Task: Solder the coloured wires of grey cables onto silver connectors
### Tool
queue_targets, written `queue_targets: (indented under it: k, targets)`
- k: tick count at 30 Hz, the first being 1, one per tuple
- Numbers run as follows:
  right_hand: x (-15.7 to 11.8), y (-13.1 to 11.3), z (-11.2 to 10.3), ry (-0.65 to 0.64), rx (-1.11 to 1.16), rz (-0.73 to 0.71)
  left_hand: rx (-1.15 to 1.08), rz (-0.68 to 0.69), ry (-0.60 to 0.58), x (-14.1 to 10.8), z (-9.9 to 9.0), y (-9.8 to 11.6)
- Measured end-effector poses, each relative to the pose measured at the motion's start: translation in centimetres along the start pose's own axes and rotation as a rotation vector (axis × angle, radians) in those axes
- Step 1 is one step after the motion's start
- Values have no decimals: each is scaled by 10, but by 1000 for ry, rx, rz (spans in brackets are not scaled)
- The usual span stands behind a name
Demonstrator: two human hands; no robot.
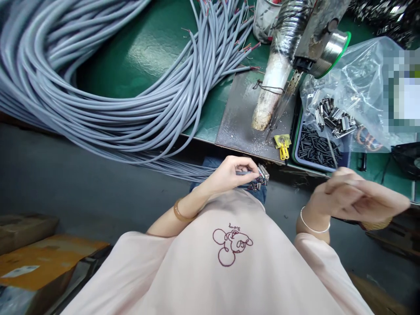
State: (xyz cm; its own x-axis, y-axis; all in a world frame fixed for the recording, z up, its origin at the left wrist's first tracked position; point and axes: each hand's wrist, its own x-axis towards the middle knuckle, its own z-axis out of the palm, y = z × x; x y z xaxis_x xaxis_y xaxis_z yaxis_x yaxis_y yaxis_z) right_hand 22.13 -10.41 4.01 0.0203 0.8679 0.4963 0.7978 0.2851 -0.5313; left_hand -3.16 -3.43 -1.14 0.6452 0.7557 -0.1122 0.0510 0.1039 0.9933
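My left hand (234, 173) is closed in a pinch on a grey cable in front of my body. Just past its fingertips is a cluster of metal connectors (261, 176) with small wires. Grey cables (177, 168) run from the left to this hand. My right hand (356, 196) is raised at the right, fingers closed on a thin pointed tool (332, 151) that reaches up over the tray of black sleeves (315, 146). The rest of that tool is hidden in the fingers.
A large bundle of grey cables (157, 103) covers the green table's left. A metal plate (238, 109) lies under a wrapped tube (274, 83) and a soldering iron (288, 98). Nearby are a solder spool (328, 54), a yellow clip (283, 146) and a plastic bag (364, 74) with metal connectors.
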Motion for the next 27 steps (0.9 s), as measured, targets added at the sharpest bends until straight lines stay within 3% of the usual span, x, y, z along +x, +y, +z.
queue_targets:
  k: [3, 4, 6, 8, 11, 14, 20, 27]
  targets:
    - [11, 5, -18, 224, -194, 34, -95, -26, -276, -10, -14, -9]
    - [18, 11, -19, 210, -347, 82, -121, -13, -360, -12, -18, -12]
    - [33, 31, -19, -41, -588, 144, -160, 11, -480, -14, -26, -16]
    - [47, 59, -17, -155, -683, 195, -179, -14, -523, -14, -28, -18]
    - [65, 97, -13, -184, -609, 235, -208, -121, -452, -12, -25, -15]
    - [78, 117, -9, -222, -519, 265, -294, -188, -342, -11, -19, -11]
    - [92, 123, -5, -295, -490, 362, -498, -166, -143, -4, -15, -10]
    - [87, 120, -13, -329, -504, 339, -410, -187, -51, 2, -10, -9]
